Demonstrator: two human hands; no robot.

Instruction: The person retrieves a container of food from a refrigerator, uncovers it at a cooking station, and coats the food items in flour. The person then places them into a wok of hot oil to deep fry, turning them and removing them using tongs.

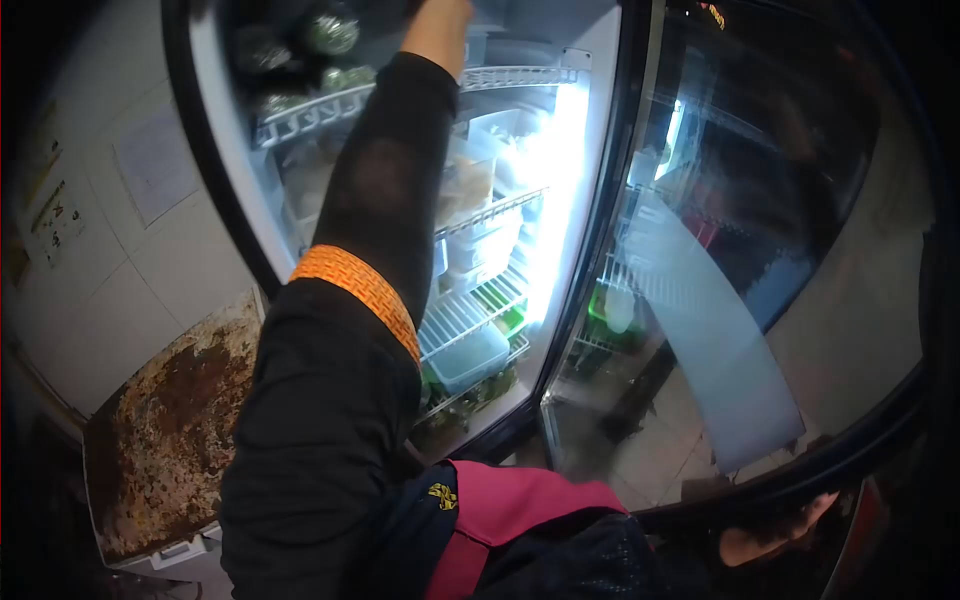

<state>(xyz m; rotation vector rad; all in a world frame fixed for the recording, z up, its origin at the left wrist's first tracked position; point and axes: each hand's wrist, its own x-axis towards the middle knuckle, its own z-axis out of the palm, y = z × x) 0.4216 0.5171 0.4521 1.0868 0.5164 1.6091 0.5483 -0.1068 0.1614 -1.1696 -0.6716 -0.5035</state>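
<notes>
My left arm, in a black sleeve with an orange band, stretches up into a lit display fridge. My left hand is at the top edge of the view, above the upper wire shelf. Its fingers are cut off, so what it touches cannot be seen. Low on the right, my right hand is at the dark edge of the open glass fridge door, its fingers closed against it and partly in shadow. Plastic-wrapped round items sit at the upper left inside.
Clear plastic containers stand on the middle shelves, and a lidded tub sits lower down. A rusty, stained panel stands at the left by a tiled wall. A pale strip shows on the door glass.
</notes>
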